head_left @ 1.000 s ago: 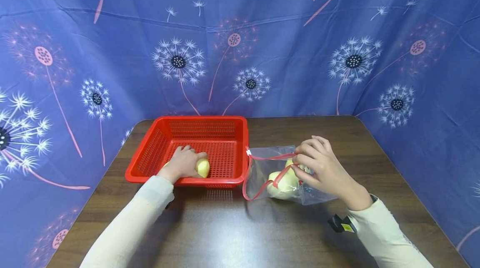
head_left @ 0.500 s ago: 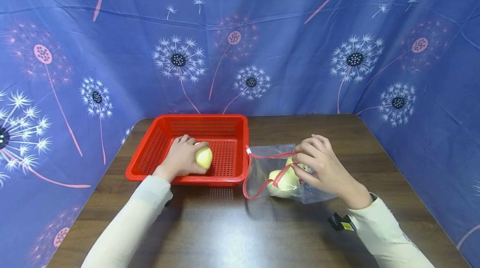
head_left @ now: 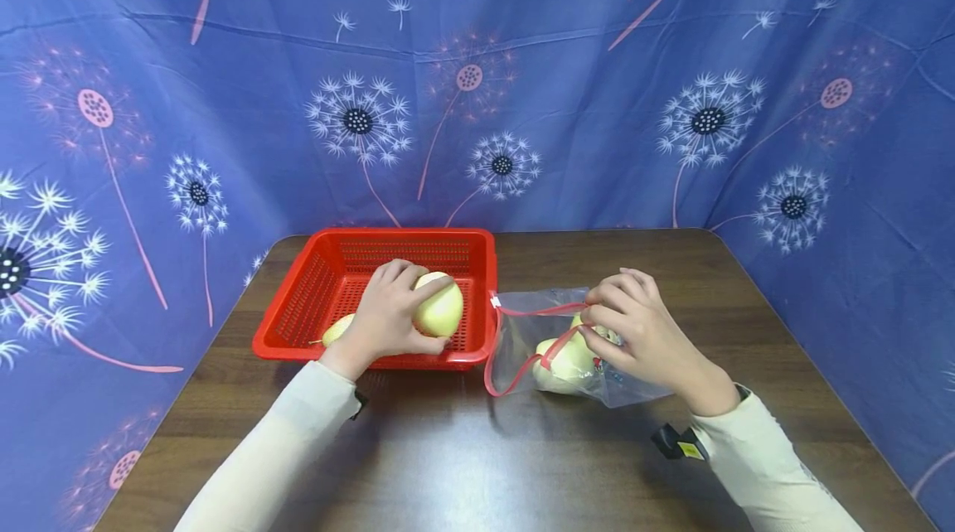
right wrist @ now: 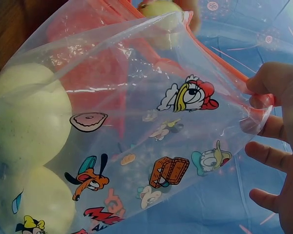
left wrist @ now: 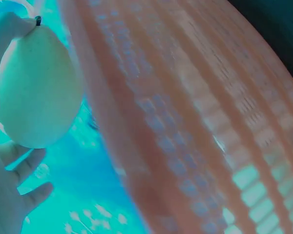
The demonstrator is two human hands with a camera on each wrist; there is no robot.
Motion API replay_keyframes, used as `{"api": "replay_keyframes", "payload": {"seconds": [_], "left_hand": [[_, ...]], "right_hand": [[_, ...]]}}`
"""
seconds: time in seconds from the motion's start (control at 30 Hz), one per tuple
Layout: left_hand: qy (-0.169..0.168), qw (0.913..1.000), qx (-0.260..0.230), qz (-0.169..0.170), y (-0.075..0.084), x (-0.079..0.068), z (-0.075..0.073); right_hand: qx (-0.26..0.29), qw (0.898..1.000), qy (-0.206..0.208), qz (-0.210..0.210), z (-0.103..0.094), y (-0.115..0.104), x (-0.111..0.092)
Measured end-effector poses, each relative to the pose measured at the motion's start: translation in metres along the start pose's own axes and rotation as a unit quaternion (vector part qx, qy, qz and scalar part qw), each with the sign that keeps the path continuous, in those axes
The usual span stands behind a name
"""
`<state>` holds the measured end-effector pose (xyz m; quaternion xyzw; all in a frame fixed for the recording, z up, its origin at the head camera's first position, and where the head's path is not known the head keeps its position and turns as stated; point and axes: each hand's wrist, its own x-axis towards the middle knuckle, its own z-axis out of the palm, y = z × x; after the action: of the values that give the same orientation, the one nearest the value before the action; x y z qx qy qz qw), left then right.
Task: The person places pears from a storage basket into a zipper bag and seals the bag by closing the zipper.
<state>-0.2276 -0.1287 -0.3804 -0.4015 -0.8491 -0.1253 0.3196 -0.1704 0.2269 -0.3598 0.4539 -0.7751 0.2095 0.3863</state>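
Observation:
My left hand [head_left: 382,316] grips a pale yellow pear [head_left: 442,310] above the front right part of a red plastic basket [head_left: 493,292]. In the left wrist view the thumb lies by the stem of this pear [left wrist: 39,92]. A second pear [head_left: 337,329] lies in the basket, partly behind the left hand. My right hand [head_left: 642,341] pinches the red-edged mouth of a clear slider bag [right wrist: 136,97] printed with cartoon figures, and the mouth gapes toward the basket. Inside the bag rest pears [right wrist: 29,112], seen through the plastic.
Both basket and bag stand on a dark wooden table [head_left: 462,449]. A blue curtain [head_left: 582,101] with dandelion prints hangs behind and at both sides. The basket's right wall stands right beside the bag's mouth.
My left hand has lifted the pear from the basket floor and carried it right, toward the bag. The second pear has come into view. My right hand and the bag have stayed put.

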Motion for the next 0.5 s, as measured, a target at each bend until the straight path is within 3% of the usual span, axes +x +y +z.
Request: {"api": "replay_keyframes", "payload": {"seconds": [0.1, 0.2, 0.5], "left_hand": [[0.049, 0.9976, -0.009, 0.048, 0.016, 0.008, 0.001], [0.077, 0.9935, -0.012, 0.083, 0.031, 0.014, 0.003], [0.073, 0.9875, -0.016, 0.139, 0.054, 0.022, 0.017]], "right_hand": [[0.000, 1.000, -0.001, 0.001, 0.000, 0.000, 0.000], [0.002, 1.000, -0.002, 0.002, 0.001, -0.001, 0.000], [0.002, 1.000, 0.000, 0.002, 0.002, -0.002, 0.000]]}}
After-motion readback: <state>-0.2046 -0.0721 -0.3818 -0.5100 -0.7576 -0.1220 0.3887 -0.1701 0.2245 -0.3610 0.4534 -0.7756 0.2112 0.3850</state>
